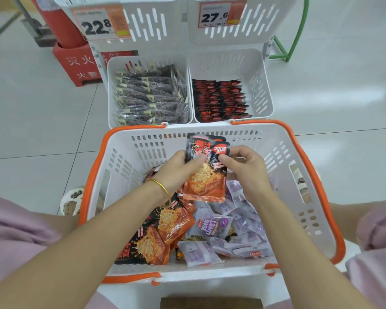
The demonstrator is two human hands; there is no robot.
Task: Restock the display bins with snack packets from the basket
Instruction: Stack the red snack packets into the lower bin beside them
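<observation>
A white basket with orange handles (316, 175) sits in front of me, holding red-and-black snack packets (156, 237) on the left and pale purple packets (230, 230) on the right. Over the basket, my left hand (178, 169) grips a small stack of red-and-black packets (204, 175) by its left edge. My right hand (246, 168) pinches the stack's right edge near the top. Beyond the basket stand two white display bins: the left bin (112, 85) is full of dark clear-wrapped packets, the right bin (263, 90) holds rows of red-and-black packets (221, 100).
Two upper bins carry price tags, 22.8 (98, 24) and 27.6 (215, 16). A red fire-extinguisher box (76, 65) stands on the floor at the left, a green frame (285, 50) at the right. My knees in pink cloth flank the basket.
</observation>
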